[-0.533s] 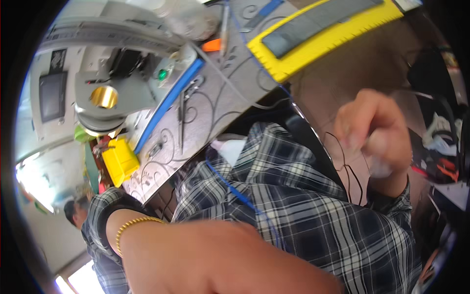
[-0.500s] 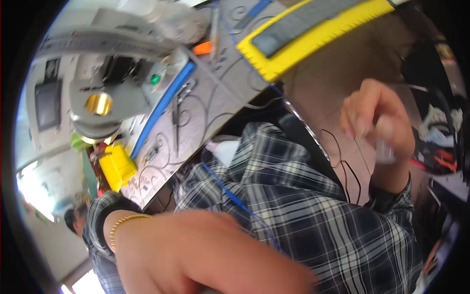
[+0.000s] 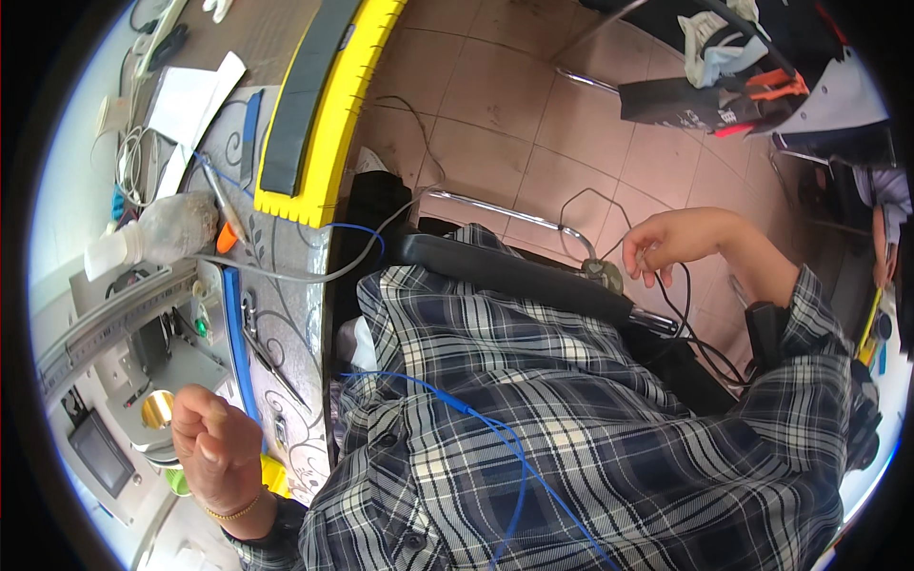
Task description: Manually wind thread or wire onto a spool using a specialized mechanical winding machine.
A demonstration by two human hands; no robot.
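Note:
At the lower left, my left hand (image 3: 217,447) is closed with its fingers curled in, a gold bracelet on the wrist. It is raised in front of a grey bench machine (image 3: 133,362), close to a shiny gold cylinder (image 3: 157,409) and a small dark screen (image 3: 100,452). What it holds, if anything, is hidden. Off to the right, my right hand (image 3: 681,243) hangs over the floor beside the chair arm, with bent fingers and the thumb against the index finger. Anything in that pinch is too small to make out. A thin dark cable (image 3: 681,305) passes just below it.
The patterned table (image 3: 295,324) carries slim metal tools (image 3: 271,366), a cloudy plastic bottle (image 3: 176,228), white paper (image 3: 195,100) and a yellow-edged board (image 3: 324,114). A black chair arm (image 3: 514,271) is before me. Blue wire (image 3: 457,404) lies over my shirt. Bags (image 3: 695,100) hang at upper right.
The view has turned toward the floor on the right. My left hand has drawn away from close to the camera to beside the machine. My right hand now hangs lower, by the chair arm.

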